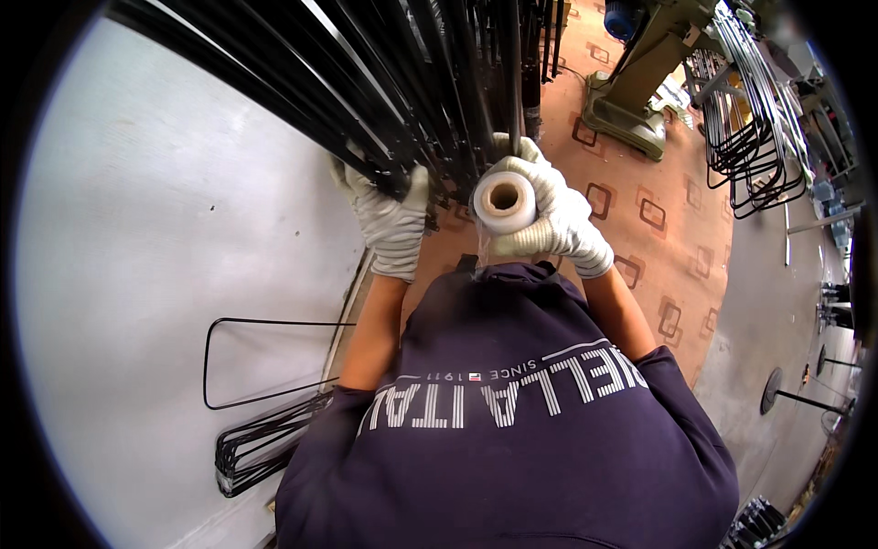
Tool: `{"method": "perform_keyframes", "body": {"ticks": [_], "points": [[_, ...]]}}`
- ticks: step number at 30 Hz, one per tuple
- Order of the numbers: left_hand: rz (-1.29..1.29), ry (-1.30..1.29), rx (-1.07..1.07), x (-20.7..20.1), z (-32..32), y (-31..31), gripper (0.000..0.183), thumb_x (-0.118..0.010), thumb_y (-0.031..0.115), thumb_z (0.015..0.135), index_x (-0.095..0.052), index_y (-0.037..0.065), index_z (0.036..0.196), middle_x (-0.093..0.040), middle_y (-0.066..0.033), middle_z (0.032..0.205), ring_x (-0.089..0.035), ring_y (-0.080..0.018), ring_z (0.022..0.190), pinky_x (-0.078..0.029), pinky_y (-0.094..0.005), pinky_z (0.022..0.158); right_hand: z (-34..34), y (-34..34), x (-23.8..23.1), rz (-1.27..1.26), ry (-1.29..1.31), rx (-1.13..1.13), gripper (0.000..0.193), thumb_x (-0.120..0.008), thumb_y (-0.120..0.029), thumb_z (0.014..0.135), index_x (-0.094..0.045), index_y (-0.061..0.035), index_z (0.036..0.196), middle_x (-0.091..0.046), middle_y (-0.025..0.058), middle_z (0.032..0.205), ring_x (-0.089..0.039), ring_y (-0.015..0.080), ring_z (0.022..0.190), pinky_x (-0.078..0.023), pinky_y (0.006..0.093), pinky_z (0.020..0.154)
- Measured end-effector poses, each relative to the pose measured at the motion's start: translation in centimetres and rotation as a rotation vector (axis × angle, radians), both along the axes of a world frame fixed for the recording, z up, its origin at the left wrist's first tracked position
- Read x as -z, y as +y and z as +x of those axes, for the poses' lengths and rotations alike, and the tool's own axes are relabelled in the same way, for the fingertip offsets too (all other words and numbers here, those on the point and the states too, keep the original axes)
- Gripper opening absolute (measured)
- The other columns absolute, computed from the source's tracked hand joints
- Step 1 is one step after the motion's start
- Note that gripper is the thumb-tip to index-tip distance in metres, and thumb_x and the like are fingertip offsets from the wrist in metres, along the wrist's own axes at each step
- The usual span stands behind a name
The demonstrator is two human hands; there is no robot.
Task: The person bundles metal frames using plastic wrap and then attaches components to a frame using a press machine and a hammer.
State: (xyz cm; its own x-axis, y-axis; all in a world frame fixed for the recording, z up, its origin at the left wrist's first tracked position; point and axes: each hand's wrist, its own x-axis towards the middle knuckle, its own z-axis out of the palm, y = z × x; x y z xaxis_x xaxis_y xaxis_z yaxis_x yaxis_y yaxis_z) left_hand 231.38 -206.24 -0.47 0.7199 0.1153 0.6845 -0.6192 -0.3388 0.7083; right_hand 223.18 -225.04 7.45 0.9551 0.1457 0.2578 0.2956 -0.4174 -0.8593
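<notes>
In front of me rises a dense bundle of long black metal rods [366, 82]. My left hand [384, 206], in a white knit glove, is closed round the rods at the bundle's left side. My right hand [558, 210], gloved alike, grips a roll of clear stretch film [505, 203] with the cardboard core facing me. A thin strip of film hangs down from the roll toward my chest. Beyond the roll, the right fingertips lie close to the rods; whether they touch them I cannot tell.
A large pale grey panel [165, 183] stands at my left, with bent black wire frames [265, 448] against it lower down. Brown patterned flooring [658, 229] spreads to the right. There, an olive machine base [626, 119] stands near a rack of hanging black frames [754, 156].
</notes>
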Motion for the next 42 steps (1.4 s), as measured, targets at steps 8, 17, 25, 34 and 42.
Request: {"method": "perform_keyframes", "body": {"ticks": [8,17,25,34,42], "points": [[-0.143,0.371,-0.085,-2.3,-1.3,0.6,0.041,-0.077,0.029,0.065,-0.064,0.004,0.095,-0.054,-0.0098,0.1,-0.05,-0.0203,0.096,-0.042,-0.033,0.085,0.2,-1.5,0.7,0.041,-0.026,-0.062,0.048,-0.077,-0.022,0.046,-0.061,-0.0077,0.089,-0.044,0.0133,0.121,-0.042,0.0289,0.115,-0.036,0.0355,0.094],[0.238,0.286,-0.328,-0.4,0.7,-0.2,0.043,-0.077,0.033,0.061,-0.065,0.004,0.09,-0.06,-0.01,0.095,-0.049,-0.0234,0.1,-0.037,-0.036,0.089,-0.1,-0.3,-0.2,-0.043,-0.057,0.06,0.051,-0.077,-0.026,0.046,-0.061,-0.008,0.091,-0.038,0.0188,0.129,-0.038,0.0336,0.119,-0.035,0.039,0.096],[-0.419,0.494,0.212,0.8,0.6,1.8,0.038,-0.069,0.0,0.071,-0.052,0.003,0.104,-0.063,-0.0035,0.09,-0.059,-0.0108,0.08,-0.047,-0.0232,0.075,-1.7,2.4,-2.2,-0.222,-0.397,0.048,0.053,-0.08,-0.026,0.05,-0.058,-0.0045,0.094,-0.052,0.0166,0.106,-0.057,0.031,0.091,-0.048,0.036,0.076],[-0.336,0.622,0.189,-0.4,-0.1,4.5,0.022,-0.07,0.004,0.068,-0.059,0.005,0.087,-0.064,-0.0015,0.075,-0.061,-0.0098,0.073,-0.047,-0.0226,0.067,4.7,9.6,-1.1,-1.048,-0.082,-0.236,0.072,-0.061,-0.024,0.067,-0.037,0.0228,0.115,-0.06,0.0148,0.072,-0.061,0.0197,0.068,-0.048,0.0316,0.052],[-0.439,0.545,0.348,-1.9,-0.4,4.7,0.028,-0.072,0.003,0.071,-0.057,0.004,0.095,-0.063,-0.0034,0.085,-0.059,-0.0115,0.077,-0.047,-0.0232,0.073,6.0,9.6,-0.9,-1.651,-0.304,-0.706,0.023,-0.056,-0.021,0.073,-0.069,-0.0064,0.084,-0.061,0.0169,0.092,-0.058,0.0264,0.071,-0.047,0.0361,0.056]]}}
